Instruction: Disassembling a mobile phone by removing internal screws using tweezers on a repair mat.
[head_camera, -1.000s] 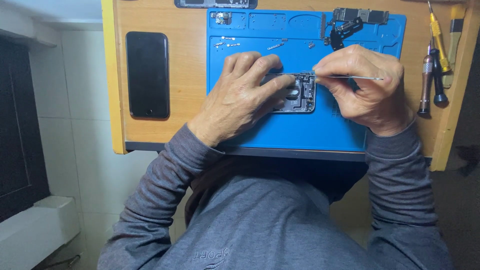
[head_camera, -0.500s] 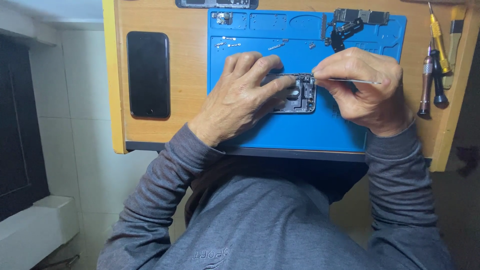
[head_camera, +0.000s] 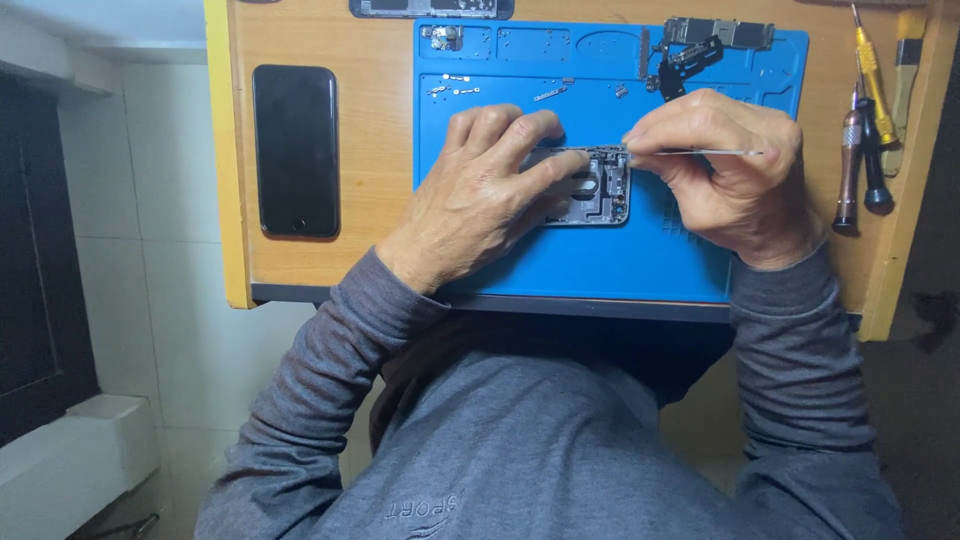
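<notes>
An opened phone housing (head_camera: 598, 190) lies on a blue work mat (head_camera: 600, 260), its dark inner frame facing up. My left hand (head_camera: 480, 190) lies flat over the housing's left part and pins it to the mat. My right hand (head_camera: 725, 170) pinches thin metal tweezers (head_camera: 735, 152), which lie level with their tips at the housing's upper right corner. Most of the housing is hidden under my left fingers.
A black phone (head_camera: 295, 150) lies face up on the wooden desk (head_camera: 370, 200), left of the mat. Screwdrivers (head_camera: 862, 130) rest at the right edge. A circuit board (head_camera: 715, 35) and small screws (head_camera: 450, 88) sit on the mat's far part. Another phone part (head_camera: 430, 8) lies beyond it.
</notes>
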